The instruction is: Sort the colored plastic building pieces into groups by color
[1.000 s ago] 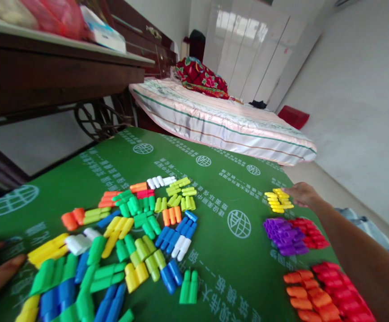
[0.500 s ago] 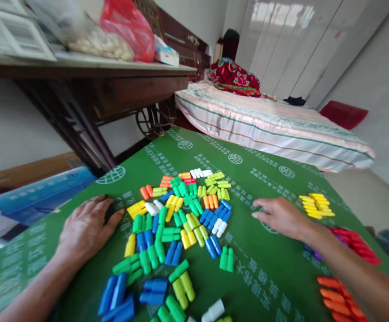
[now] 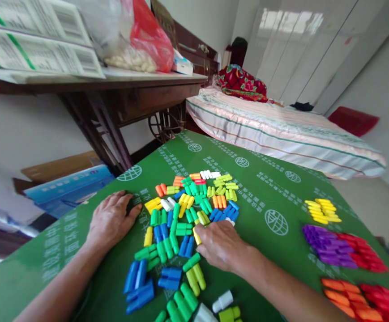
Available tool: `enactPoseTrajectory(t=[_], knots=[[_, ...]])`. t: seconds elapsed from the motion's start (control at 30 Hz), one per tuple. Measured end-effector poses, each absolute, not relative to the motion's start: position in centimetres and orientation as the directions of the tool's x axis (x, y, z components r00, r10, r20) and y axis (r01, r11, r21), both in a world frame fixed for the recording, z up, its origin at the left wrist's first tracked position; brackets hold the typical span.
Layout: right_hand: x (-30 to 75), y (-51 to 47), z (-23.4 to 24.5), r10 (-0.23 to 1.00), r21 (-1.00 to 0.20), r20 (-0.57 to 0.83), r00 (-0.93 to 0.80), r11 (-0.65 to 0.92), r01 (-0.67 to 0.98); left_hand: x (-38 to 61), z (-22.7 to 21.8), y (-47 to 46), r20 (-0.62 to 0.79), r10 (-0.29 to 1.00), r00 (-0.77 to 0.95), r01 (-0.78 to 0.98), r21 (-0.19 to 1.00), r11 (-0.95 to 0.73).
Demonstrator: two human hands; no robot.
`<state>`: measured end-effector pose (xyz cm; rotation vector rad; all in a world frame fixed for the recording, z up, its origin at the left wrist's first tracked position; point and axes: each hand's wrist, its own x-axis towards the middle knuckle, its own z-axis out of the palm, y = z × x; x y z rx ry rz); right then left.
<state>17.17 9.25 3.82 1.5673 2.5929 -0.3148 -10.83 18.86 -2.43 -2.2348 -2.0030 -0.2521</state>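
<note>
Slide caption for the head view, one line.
Right hand among scattered multicoloured bullet-shaped plastic blocks, fingers at a yellow block; left hand on the green printed tabletop.

Middle of the bench (image 3: 261,190): loose bullet-shaped blocks (image 3: 183,230), spread from mid-bench toward the near side
Left grip (image 3: 112,219): on the bench, just left of the loose blocks
Right grip (image 3: 219,246): among the loose blocks, at their right side
Right part of the bench: block clusters (image 3: 328,248) in three rows, one behind another, well apart from the loose blocks
Behind the bench: a bed (image 3: 288,143), with a bundled quilt (image 3: 241,85) on it
Side table (image 3: 150,105): left of the bed, carrying cartons (image 3: 36,42), plastic bags (image 3: 152,38) and a small box (image 3: 182,62), left to right
</note>
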Motion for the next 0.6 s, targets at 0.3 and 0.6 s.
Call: enactPoseTrajectory(t=[0.3, 0.6], knots=[[17.4, 7.9, 2.7, 0.94, -0.154, -0.17, -0.295, 0.271, 0.95, -10.8, -2.6, 18.9, 0.214, 0.972, 0.096, 0.994, 0.037, -0.106], [17.5, 7.3, 3.0, 0.953, -0.191, -0.2, -0.23, 0.192, 0.963, -10.6, -2.0, 18.5, 0.189, 0.976, 0.105, 0.991, 0.059, -0.118]])
